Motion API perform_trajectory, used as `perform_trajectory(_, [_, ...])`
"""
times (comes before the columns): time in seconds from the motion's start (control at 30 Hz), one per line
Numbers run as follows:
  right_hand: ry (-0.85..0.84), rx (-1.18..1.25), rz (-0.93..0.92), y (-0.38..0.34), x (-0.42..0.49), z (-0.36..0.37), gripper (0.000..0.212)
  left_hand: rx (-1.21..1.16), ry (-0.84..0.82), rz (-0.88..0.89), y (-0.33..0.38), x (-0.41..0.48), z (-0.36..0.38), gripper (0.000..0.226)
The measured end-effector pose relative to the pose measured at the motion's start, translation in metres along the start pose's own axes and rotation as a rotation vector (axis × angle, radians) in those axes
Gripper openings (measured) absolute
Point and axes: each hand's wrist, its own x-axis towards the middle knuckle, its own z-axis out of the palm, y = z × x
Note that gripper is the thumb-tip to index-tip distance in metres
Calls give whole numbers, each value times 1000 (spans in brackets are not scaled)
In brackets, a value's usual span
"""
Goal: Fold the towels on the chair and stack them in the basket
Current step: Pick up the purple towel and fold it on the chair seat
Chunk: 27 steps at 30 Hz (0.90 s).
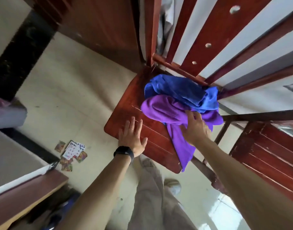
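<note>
Bare forearms (99, 188) reach over a wooden chair (126, 113). Playing cards (71, 153) litter the floor left of the left hand (131, 138), its fingers spread over the seat. The right hand (196, 128) lays loosely spread fingers on a crumpled purple towel (162, 110), with a blue towel (179, 90) bunched just beyond the fingertips.

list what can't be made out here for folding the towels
Basket: outside the head view's frame.
Towel count: blue towel and purple towel are bunched; anything beneath is hidden.
Right hand: motion blur hides whether its fingers touch the purple towel.
Floor cards: too small to read.
</note>
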Motion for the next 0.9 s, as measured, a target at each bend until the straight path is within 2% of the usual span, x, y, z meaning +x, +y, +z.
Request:
perform_trajectory(0.17, [142,66,25,0,11,33,31,16,-2,66,-27,5,28,87])
perform_trajectory(0.27, [261,191,33,2,-1,30,23,-8,-60,66,-30,5,23,91])
perform_trajectory(0.37, [450,391,-12,9,-33,3,14,-176,-150,-34,-13,-1,-2,92])
perform_trajectory(0.47, [570,539,-57,14,-86,-44,14,-441,-86,-64,16,-27,-41,103])
perform_trajectory(0.53, [641,590,-97,17,-126,-76,20,-585,-28,30,42,-56,-72,111])
perform_trajectory(0.63, [693,633,-106,28,-189,-120,23,-733,-115,181,94,-114,-120,106])
perform_trajectory(0.77, [722,686,-55,51,-274,-172,25,-707,-200,443,162,-192,-174,85])
perform_trajectory(0.83, [759,732,-40,62,-315,-196,24,-656,-182,518,192,-227,-198,75])
perform_trajectory(0.9, [800,783,-28,73,-352,-218,22,-564,-122,583,221,-258,-216,76])
